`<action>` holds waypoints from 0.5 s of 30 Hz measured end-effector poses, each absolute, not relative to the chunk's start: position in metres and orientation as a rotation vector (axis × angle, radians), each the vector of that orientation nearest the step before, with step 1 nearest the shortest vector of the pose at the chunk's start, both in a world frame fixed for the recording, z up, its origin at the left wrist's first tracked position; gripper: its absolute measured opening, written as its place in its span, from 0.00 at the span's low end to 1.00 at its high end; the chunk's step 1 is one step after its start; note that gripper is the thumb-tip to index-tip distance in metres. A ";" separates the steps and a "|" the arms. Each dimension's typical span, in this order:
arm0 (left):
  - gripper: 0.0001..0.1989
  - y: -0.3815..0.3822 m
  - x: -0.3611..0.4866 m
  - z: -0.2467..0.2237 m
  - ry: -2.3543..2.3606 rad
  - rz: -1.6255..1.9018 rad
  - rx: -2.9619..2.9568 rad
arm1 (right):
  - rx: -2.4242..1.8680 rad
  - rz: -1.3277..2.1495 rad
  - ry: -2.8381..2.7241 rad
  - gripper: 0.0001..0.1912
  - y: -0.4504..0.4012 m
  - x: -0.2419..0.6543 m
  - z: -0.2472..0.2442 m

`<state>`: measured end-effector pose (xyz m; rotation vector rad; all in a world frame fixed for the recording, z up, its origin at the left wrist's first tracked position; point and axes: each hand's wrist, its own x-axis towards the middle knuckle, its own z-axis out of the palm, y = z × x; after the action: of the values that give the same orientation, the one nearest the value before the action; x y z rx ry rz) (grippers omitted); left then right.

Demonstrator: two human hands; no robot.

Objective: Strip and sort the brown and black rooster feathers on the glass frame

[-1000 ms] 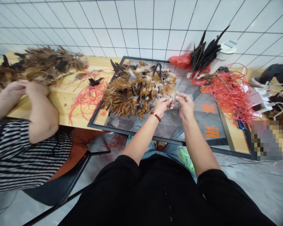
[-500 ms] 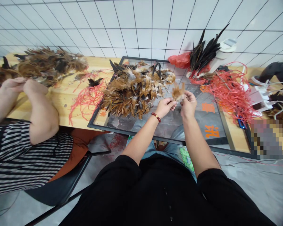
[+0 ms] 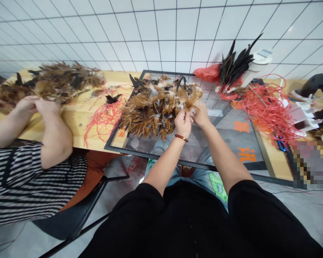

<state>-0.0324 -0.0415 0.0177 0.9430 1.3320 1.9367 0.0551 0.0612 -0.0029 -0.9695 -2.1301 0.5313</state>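
Your left hand [image 3: 183, 123] and right hand [image 3: 201, 115] together pinch, apparently, a small feather tuft [image 3: 190, 101] at the feather pile's [image 3: 153, 107] edge.

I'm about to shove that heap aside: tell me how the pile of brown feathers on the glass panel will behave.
The pile of brown feathers looks loose and fluffy, so it would probably scatter rather than slide whole. It seems very light for its bulk. On the smooth glass panel, stray feathers may skid or drift away.

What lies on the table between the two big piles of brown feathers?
In the head view, red strings and a small dark feather lie between the left pile and the middle pile.
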 end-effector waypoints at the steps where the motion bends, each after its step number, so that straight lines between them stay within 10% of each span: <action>1: 0.13 -0.039 -0.034 0.019 1.343 1.969 0.848 | -0.998 0.483 -2.075 0.10 0.060 0.065 0.001; 15: 0.09 -0.032 -0.031 0.006 1.600 1.441 1.067 | -1.180 0.050 -2.297 0.11 0.007 0.114 0.005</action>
<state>-0.0313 -0.0317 0.0060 1.0667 1.6001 1.4407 0.1142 0.0068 0.0053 -1.1798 -2.2966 0.0499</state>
